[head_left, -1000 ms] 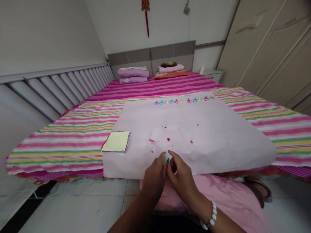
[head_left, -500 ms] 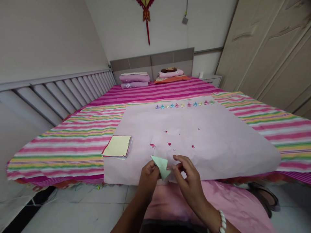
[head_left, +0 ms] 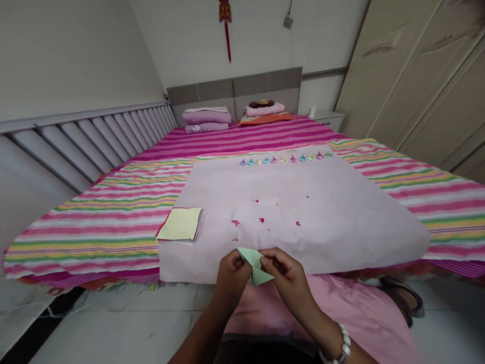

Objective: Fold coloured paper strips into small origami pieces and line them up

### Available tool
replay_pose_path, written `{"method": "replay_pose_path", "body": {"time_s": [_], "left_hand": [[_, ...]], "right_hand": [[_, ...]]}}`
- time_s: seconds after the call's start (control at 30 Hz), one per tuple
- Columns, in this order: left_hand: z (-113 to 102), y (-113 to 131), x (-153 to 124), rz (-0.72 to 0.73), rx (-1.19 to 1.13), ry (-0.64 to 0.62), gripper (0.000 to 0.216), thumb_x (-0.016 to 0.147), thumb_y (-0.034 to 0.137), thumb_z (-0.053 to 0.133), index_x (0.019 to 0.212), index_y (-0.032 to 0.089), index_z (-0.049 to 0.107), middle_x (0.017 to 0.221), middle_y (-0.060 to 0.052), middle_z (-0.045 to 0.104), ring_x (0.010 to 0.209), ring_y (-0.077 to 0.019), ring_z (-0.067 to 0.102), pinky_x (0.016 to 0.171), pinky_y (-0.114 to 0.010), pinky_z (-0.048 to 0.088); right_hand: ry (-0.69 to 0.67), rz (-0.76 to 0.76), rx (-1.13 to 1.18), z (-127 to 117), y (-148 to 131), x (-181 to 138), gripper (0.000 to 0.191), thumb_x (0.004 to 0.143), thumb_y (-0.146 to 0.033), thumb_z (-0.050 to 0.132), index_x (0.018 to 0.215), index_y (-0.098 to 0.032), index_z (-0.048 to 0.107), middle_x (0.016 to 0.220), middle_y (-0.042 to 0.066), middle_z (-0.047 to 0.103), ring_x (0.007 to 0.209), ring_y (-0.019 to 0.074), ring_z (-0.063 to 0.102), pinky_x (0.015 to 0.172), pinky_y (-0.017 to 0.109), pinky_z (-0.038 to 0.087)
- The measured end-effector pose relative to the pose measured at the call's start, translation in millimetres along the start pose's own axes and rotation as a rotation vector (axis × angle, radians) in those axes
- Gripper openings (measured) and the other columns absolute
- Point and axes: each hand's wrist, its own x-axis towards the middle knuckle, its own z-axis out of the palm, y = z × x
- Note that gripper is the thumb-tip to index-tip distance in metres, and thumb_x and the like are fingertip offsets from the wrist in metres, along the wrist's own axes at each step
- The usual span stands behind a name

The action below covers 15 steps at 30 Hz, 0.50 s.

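A folded piece of light green paper (head_left: 254, 265) is pinched between both hands just in front of the bed's near edge. My left hand (head_left: 232, 275) grips its left side with closed fingers. My right hand (head_left: 288, 275), with a white bead bracelet at the wrist, pinches its right side. Beyond the hands a large pale pink sheet (head_left: 322, 212) lies spread on the striped bed. A stack of square coloured papers (head_left: 181, 225), yellow on top, rests at the sheet's left edge. A row of several small folded paper figures (head_left: 284, 159) lines the sheet's far edge.
Small red paper scraps (head_left: 261, 220) dot the pink sheet. The striped bedspread (head_left: 113, 212) covers a wide bed with folded bedding and pillows (head_left: 207, 119) at the headboard. A slatted rail (head_left: 94, 146) runs along the left, wardrobe doors (head_left: 424, 86) on the right, a shoe (head_left: 407, 298) on the floor.
The green paper, hidden between the fingers a second ago, opened out into view. My right hand let go briefly, then closed on it again. The hands sit slightly lower.
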Motion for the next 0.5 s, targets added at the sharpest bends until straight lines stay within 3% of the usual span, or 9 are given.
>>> {"method": "replay_pose_path", "body": {"time_s": [0.13,0.23,0.33,0.5], "left_hand": [[1,1,-3,-0.011,-0.006,-0.034,0.012,0.060,0.015,0.060,0.072,0.014,0.064,0.058,0.002,0.065,0.052,-0.0121,0.058,0.051,-0.022,0.047],[0,4,-3,-0.033,0.015,-0.004,0.007,0.062,0.018,0.058,0.066,0.014,0.062,0.052,0.004,0.059,0.046,-0.0092,0.051,0.046,-0.019,0.043],[0,7,-3,-0.029,0.070,0.106,0.006,0.061,0.020,0.058,0.061,0.014,0.059,0.048,0.005,0.054,0.043,-0.0077,0.046,0.042,-0.018,0.039],[2,9,-4,0.029,0.146,0.216,0.010,0.064,0.021,0.058,0.057,0.017,0.052,0.045,0.008,0.045,0.042,-0.0069,0.041,0.041,-0.017,0.037]], "right_hand": [[0.009,0.060,0.020,0,1,0,0.021,0.081,-0.035,0.064,0.092,-0.018,0.067,0.066,-0.001,0.060,0.061,0.0134,0.057,0.057,0.024,0.048],[0.098,0.032,-0.011,-3,-2,0,0.025,0.084,-0.037,0.060,0.099,-0.018,0.064,0.072,0.001,0.062,0.066,0.0149,0.059,0.061,0.026,0.050],[0.187,-0.148,-0.187,-5,-5,-4,0.019,0.087,-0.034,0.057,0.098,-0.019,0.061,0.075,0.001,0.060,0.068,0.0143,0.058,0.063,0.026,0.049],[0.104,-0.425,-0.432,4,2,-16,0.020,0.081,-0.021,0.065,0.097,-0.020,0.054,0.057,-0.008,0.044,0.047,0.0097,0.046,0.047,0.020,0.042]]}}
